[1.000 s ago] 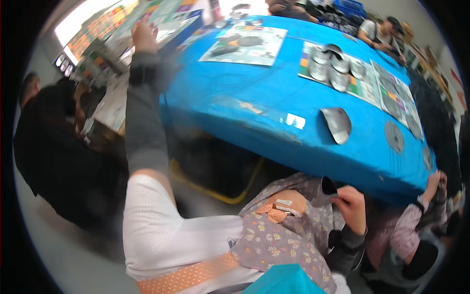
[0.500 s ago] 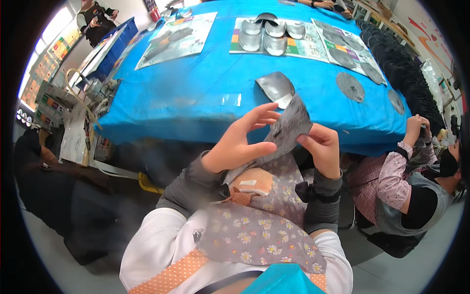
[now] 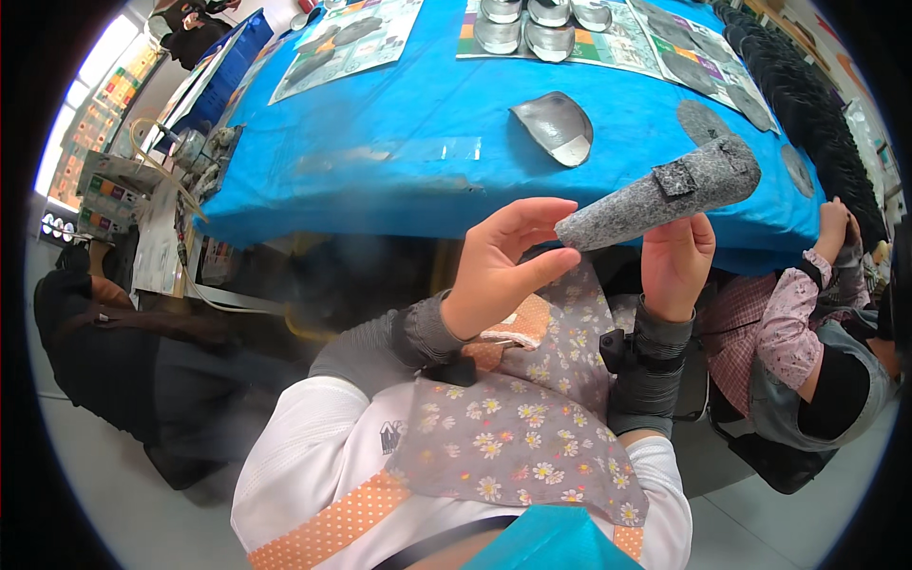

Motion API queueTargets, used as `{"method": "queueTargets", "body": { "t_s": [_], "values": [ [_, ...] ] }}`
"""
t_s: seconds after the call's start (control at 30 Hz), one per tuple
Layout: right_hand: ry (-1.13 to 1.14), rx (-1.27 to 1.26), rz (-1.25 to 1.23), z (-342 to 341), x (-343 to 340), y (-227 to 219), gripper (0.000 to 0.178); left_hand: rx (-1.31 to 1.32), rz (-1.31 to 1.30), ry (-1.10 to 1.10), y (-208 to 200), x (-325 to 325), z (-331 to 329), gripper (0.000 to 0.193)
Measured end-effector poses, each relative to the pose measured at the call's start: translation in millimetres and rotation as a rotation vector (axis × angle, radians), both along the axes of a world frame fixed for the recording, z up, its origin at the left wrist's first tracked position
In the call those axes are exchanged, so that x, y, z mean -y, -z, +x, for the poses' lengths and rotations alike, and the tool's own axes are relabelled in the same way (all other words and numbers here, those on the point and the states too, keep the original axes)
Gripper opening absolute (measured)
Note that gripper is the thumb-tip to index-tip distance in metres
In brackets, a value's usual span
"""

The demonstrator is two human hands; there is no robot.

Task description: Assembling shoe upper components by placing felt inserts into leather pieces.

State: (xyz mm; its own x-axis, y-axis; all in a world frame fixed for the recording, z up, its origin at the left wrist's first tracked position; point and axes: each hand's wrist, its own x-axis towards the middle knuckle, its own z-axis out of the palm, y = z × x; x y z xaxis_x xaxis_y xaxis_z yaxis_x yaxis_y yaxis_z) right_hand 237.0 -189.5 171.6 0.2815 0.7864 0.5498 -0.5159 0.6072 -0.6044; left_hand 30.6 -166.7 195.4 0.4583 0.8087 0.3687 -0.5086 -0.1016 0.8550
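Left hand (image 3: 508,271): half-open, thumb and fingers parted at narrow end of felt, firm hold unclear | silver curved piece (image 3: 551,128): on worktop (image 3: 380,152) beyond | grey felt piece (image 3: 632,204): raised before worktop edge | right hand (image 3: 676,266): fingers closed on its lower edge

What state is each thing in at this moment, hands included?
Grey felt piece: bent into a curve, held up off the table
Left hand: at the felt piece's narrow end, firmness of grip unclear
Right hand: gripping the felt piece from below
Shiny curved piece: lying alone on the blue cover
Blue cover: spread over the table, creased
Flat grey ovals: lying flat
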Motion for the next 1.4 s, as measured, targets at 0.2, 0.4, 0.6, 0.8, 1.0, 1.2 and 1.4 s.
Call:
{"method": "queueTargets", "body": {
  "t_s": [0.2, 0.4, 0.6, 0.8, 1.0, 1.2, 1.4],
  "values": [
    [-0.003, -0.055, 0.002, -5.7, -0.3, -1.6, 0.019, 0.007, -0.111, -0.14, -8.2, 5.9, 1.4, 0.018],
    [0.008, -0.04, -0.09, -10.7, -2.8, -5.0, 0.019, 0.042, -0.144, -0.262, -6.8, 3.3, 2.6, 0.005],
    [0.065, -0.011, -0.156, -12.8, 1.0, -8.2, 0.018, 0.002, -0.122, -0.29, -1.0, -0.4, -0.5, 0.004],
    [0.131, -0.007, -0.247, -19.0, 2.7, -13.4, 0.012, 0.002, -0.197, -0.296, 0.3, -1.9, 1.0, 0.007],
    [0.267, 0.109, -0.437, -25.9, 2.0, -19.3, 0.021, 0.042, -0.26, -0.277, 9.0, -7.9, -2.4, 0.005],
    [0.2, 0.16, -0.417, -20.0, 4.2, -13.9, 0.017, 0.062, -0.297, -0.269, 11.2, -9.0, -1.5, 0.006],
    [0.222, 0.167, -0.451, -21.1, 5.0, -12.7, 0.018, 0.059, -0.336, -0.262, 12.5, -9.8, -0.8, 0.005]
  ]
}}
